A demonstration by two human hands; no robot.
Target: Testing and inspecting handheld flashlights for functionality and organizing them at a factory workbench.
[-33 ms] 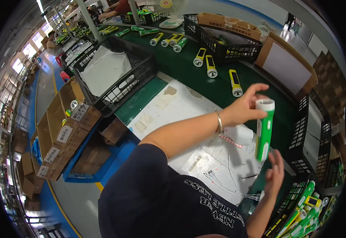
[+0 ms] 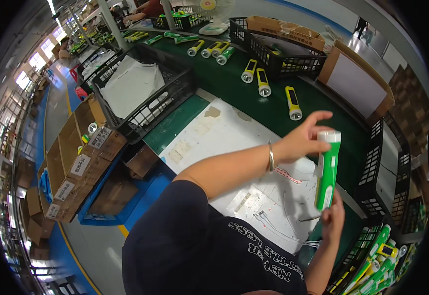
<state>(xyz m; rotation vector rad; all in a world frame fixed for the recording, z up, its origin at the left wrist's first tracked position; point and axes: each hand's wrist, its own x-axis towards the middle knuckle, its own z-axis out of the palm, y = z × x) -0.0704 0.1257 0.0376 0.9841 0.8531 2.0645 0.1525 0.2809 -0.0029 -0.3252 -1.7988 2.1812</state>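
A green flashlight with a white head (image 2: 328,169) stands upright above the right part of the worktable. Near its head, my left hand (image 2: 300,142), with a bangle on the wrist, grips it between thumb and fingers. My right hand (image 2: 333,221) is at the lower end, its fingers curled against the flashlight's base; part of the grip is hidden. Below lies a white work sheet (image 2: 199,132) with several white charging cables (image 2: 273,227) and a red-and-white strip (image 2: 288,175).
Yellow flashlights (image 2: 293,103) lie along the green conveyor belt (image 2: 224,81) beyond the table. A black crate (image 2: 140,93) stands at left, above a divided cardboard box (image 2: 76,162). At right are another black crate (image 2: 386,167) and a crate of flashlights (image 2: 379,265). Other people work far off.
The flashlight and my left hand have come down slightly. My right hand's fingers, spread before, have curled in at the flashlight's lower end.
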